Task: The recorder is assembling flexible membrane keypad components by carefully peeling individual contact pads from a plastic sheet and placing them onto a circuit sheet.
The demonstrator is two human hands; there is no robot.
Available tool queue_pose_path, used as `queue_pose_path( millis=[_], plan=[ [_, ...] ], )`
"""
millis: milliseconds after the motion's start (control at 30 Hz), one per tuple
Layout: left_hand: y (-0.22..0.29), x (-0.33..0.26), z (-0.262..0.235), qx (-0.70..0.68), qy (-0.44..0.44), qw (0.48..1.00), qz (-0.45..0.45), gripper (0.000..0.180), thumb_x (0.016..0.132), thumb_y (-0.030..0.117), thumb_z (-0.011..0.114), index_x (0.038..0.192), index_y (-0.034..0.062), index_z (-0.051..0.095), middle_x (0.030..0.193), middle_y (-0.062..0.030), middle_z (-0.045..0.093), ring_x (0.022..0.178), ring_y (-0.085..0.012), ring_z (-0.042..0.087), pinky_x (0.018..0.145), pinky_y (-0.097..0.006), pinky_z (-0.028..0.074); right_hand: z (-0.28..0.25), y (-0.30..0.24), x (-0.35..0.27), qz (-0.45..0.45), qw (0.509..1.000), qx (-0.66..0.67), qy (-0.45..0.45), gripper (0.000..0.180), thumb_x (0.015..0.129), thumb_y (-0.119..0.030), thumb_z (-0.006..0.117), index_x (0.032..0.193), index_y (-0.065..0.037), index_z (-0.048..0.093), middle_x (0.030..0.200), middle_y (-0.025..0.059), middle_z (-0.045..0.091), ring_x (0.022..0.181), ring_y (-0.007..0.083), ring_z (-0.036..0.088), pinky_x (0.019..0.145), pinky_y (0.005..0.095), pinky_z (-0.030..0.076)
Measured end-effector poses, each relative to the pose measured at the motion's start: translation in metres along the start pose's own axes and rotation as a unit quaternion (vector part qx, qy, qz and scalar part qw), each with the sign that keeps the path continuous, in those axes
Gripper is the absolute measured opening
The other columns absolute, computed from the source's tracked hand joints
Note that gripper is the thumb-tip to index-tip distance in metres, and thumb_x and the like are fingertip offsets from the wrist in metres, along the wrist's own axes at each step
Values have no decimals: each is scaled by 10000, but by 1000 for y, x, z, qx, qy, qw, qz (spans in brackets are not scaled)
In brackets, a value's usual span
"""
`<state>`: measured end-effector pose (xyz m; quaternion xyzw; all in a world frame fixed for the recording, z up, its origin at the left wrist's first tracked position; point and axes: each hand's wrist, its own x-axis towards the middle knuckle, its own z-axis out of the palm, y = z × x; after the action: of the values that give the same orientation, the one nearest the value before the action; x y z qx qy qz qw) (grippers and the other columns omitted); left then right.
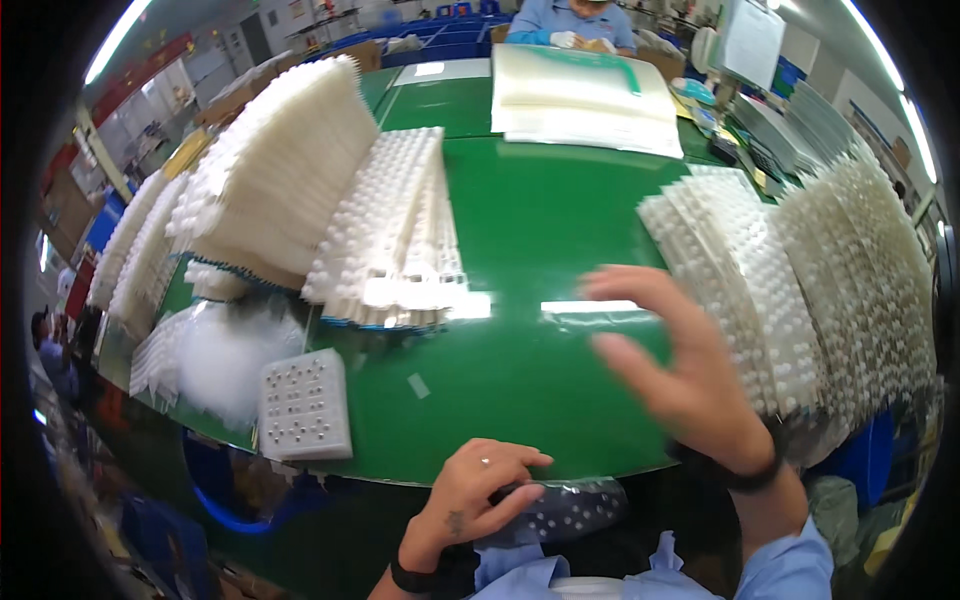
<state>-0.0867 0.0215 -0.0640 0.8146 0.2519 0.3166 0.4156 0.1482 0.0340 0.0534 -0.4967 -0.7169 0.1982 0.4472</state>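
Observation:
My left hand is at the table's front edge, fingers loosely bent and thumb apart, with nothing seen in it. Just below it, against my lap, lies a clear plastic bag with white dots on it. My right hand hovers over the green tabletop, thumb and fingers spread, holding nothing. Close to its right stands a row of white dimpled plastic trays. To the left, a fanned stack of similar white trays leans on the table. A white block with rows of small metal dots sits near the front left.
Taller tray stacks rise at the left and right. A cloudy plastic bag lies by the white block. Translucent sheets are piled at the far side, where a person in blue sits. A small clear strip lies mid-table.

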Motion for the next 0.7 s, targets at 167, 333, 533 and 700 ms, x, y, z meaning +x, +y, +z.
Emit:
queue_pose_path(
  millis=[167, 333, 533, 700],
  plan=[
    [-5, 0, 4, 24, 22, 998, 59, 165, 836, 194, 698, 761, 74, 612, 1064, -52, 715, 936, -237, 670, 835, -380, 492, 128, 28, 111, -115, 988, -49, -87, 307, 856, -197, 660, 1065, 25, 623, 1081, 204, 633, 1063, 348, 572, 950, 416, 441],
    [-6, -2, 8, 53, 29, 997, 54, 170, 845, 223, 697, 782, 84, 623, 1032, -44, 712, 935, -234, 670, 833, -371, 505, 232, 25, 158, -203, 958, -200, -20, 410, 814, -331, 700, 971, 44, 645, 1035, 219, 636, 1049, 384, 569, 928, 481, 425],
    [-8, -7, 6, 36, 26, 997, 57, 199, 906, 239, 635, 883, 42, 614, 997, -82, 692, 971, -256, 658, 875, -380, 491, 267, 20, 162, -90, 926, -347, -114, 254, 809, -213, 635, 909, 15, 687, 1007, 214, 668, 1047, 365, 604, 876, 476, 455],
    [-9, 0, 6, 27, 22, 997, 75, 186, 904, 234, 637, 879, 51, 613, 991, -76, 686, 944, -259, 655, 844, -379, 495, 204, 53, 215, -37, 997, -47, 39, 266, 898, -203, 519, 919, 11, 675, 821, 256, 660, 739, 387, 652, 715, 455, 503]
  ],
)
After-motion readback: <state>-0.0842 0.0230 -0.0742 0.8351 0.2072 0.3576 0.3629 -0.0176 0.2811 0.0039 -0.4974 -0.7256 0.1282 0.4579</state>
